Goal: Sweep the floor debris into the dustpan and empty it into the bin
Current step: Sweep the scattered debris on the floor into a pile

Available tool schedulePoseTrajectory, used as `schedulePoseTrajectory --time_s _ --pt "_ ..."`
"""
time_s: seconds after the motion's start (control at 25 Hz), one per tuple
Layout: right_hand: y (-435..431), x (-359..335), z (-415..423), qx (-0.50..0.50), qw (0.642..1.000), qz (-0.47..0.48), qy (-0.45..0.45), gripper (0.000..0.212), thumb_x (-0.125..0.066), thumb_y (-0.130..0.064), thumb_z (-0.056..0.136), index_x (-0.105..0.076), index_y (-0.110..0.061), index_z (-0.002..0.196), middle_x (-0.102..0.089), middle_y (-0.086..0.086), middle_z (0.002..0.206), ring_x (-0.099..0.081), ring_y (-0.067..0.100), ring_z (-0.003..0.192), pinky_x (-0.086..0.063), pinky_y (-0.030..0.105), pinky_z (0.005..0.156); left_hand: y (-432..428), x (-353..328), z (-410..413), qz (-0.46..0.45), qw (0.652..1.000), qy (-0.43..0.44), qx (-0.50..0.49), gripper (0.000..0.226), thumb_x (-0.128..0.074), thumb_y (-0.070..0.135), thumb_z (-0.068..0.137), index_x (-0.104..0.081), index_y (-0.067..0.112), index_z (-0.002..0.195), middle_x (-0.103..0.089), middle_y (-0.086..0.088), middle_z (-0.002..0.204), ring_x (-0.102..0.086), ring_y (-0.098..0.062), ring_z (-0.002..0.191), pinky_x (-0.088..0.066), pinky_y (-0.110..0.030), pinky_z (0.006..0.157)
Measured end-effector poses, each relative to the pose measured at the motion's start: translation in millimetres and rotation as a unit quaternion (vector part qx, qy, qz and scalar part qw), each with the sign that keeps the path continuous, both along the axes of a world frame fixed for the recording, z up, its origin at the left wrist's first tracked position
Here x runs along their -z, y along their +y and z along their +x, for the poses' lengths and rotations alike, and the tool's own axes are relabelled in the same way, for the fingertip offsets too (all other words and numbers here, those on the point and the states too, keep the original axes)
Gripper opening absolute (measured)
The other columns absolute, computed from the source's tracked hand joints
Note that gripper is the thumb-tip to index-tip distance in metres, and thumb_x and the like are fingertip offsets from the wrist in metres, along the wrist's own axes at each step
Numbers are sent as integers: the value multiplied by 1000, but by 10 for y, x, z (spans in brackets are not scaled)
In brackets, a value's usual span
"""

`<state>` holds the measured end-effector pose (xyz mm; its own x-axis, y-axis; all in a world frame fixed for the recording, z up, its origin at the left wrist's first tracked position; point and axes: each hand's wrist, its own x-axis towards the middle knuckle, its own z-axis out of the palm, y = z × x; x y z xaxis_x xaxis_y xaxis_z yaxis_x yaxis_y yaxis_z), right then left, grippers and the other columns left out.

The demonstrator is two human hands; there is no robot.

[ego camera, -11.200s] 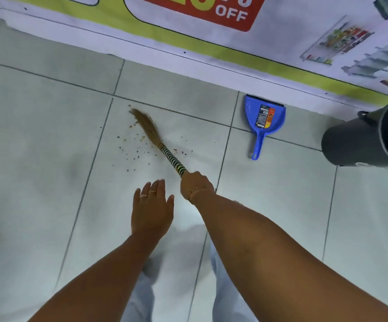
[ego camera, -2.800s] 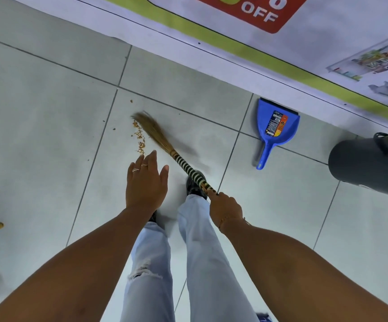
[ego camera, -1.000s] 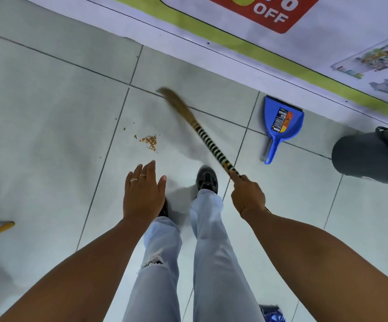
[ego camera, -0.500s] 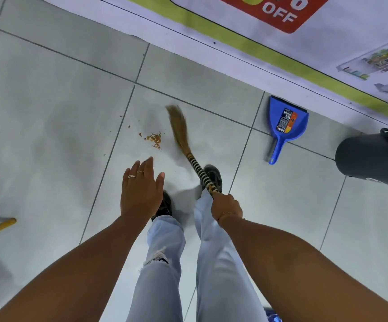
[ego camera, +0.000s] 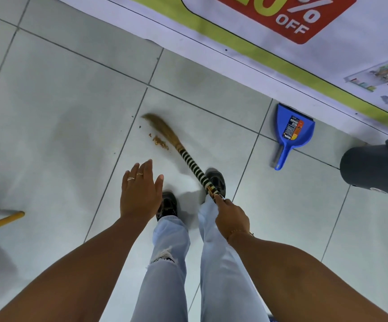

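My right hand [ego camera: 231, 217] grips the striped handle of a small grass broom [ego camera: 179, 147]. Its brown bristles rest on the tiled floor, touching a small pile of brown debris [ego camera: 160, 142] on their left side. A few loose crumbs lie just beyond the pile. My left hand [ego camera: 140, 191] hovers flat above the floor, fingers apart, holding nothing. A blue dustpan [ego camera: 291, 132] lies on the floor to the right, mouth against the banner's edge, handle pointing toward me. The dark grey bin [ego camera: 374, 168] stands at the far right edge.
A printed banner [ego camera: 258, 43] with a green stripe and red sale badge covers the floor ahead. A yellow stick [ego camera: 1, 221] lies at the left edge. My feet in dark shoes [ego camera: 215, 182] stand just behind the broom.
The broom head swung left and now lies against the debris pile, its tip beyond it. The debris stays gathered in one small heap. My left hand barely moved.
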<state>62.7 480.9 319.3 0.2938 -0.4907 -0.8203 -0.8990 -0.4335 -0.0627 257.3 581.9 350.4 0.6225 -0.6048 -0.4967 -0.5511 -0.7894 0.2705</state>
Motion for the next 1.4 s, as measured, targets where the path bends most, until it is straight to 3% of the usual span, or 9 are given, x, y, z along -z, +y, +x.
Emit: schedulePoseTrajectory --time_s 0.2,0.4,0.48,0.72,0.88,1.16,1.4 --pt "-501 -7 459 -1 995 -75 -58 52 -37 -12 96 -31 -28 145 -52 6 129 -56 33 107 -47 37 79 -213 -14 49 -16 1000 -6 -24 50 -43 30 95 -37 0 136 -53 -24 132 -40 -35 132 -29 -48 111" --pt "-1262 303 1493 -7 997 -81 -8 43 -34 -16 98 -43 -21 140 -58 11 123 -57 32 111 -45 35 78 -439 131 192 -35 996 -36 -68 52 -38 34 92 -46 -3 128 -64 -25 117 -52 -39 121 -41 -51 102" --pt "-1445 402 1840 -37 997 -71 -4 39 -36 -17 98 -48 -16 136 -57 11 124 -57 31 114 -46 35 80 -504 232 275 -24 996 -37 -80 55 -33 36 90 -48 -3 126 -66 -24 114 -54 -38 119 -43 -51 100" --pt "-1733 650 2446 -194 978 -81 -12 38 -36 -18 99 -51 -14 133 -56 11 129 -54 32 119 -48 39 90 -733 544 443 -11 991 -27 -132 49 -49 27 93 -42 -1 131 -61 -25 122 -47 -38 126 -37 -50 107" --pt "-1939 702 2445 -286 954 -91 0 44 -35 -14 97 -47 -20 139 -53 12 130 -51 33 121 -46 39 93 -833 594 444 -8 990 -16 -142 50 -45 29 94 -38 0 134 -57 -24 128 -42 -36 131 -32 -49 110" --pt "-2266 664 1866 -441 890 -119 18 48 -33 -11 97 -41 -25 141 -55 6 125 -51 28 115 -44 38 84 -855 529 270 6 992 -14 -124 49 -46 29 94 -40 -1 133 -57 -24 128 -44 -37 129 -33 -49 109" --pt "-2327 554 1202 -486 866 -115 27 48 -31 -14 98 -36 -29 143 -52 5 129 -50 29 115 -44 37 85 -798 433 -62 13 995 -14 -95 58 -28 39 90 -48 -1 127 -65 -23 117 -54 -37 120 -42 -50 101"
